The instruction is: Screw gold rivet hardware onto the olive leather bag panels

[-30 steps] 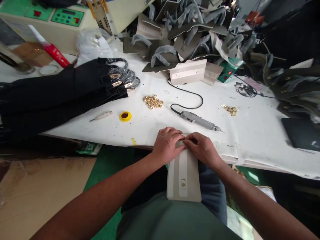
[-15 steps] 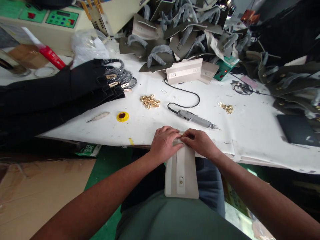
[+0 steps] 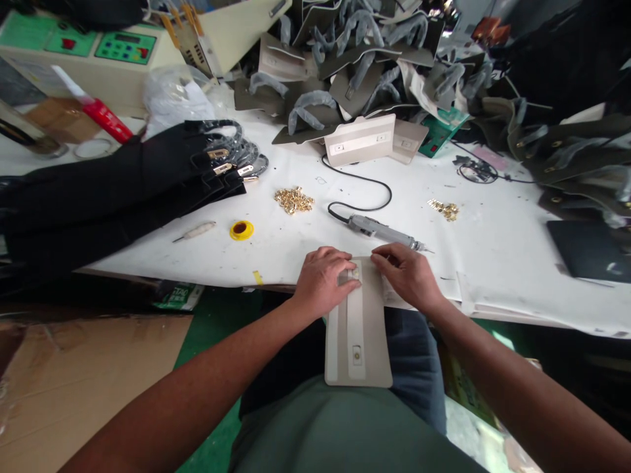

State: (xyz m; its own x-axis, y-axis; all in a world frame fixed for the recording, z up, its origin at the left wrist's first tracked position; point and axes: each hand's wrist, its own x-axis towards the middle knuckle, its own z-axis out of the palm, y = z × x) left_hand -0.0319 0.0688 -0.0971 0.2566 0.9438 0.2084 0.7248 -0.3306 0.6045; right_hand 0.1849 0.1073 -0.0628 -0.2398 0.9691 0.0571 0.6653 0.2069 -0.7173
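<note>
Since the earlier frame, the right hand (image 3: 413, 274) has moved off the strip (image 3: 355, 322) to the upper right corner of the beige panel (image 3: 375, 341). The panel is lying at lower centre, its long axis running nearly straight up the frame, from the green shirt (image 3: 315, 427) to the edge of the white tabletop (image 3: 280, 256). The left hand (image 3: 320, 279) is gripping its upper left side, thumb over the strip; most of the panel is stretching below that grip. The right hand is nearer the right corner, its fingertips drawn together, though I can't tell whether they're pinching anything. Just above, the grey power tool (image 3: 382, 230) is slanting down rightward, near the right knuckles. Farther out, gold pieces (image 3: 294, 200) are sitting up and left, with the tabletop spreading rightward.
</note>
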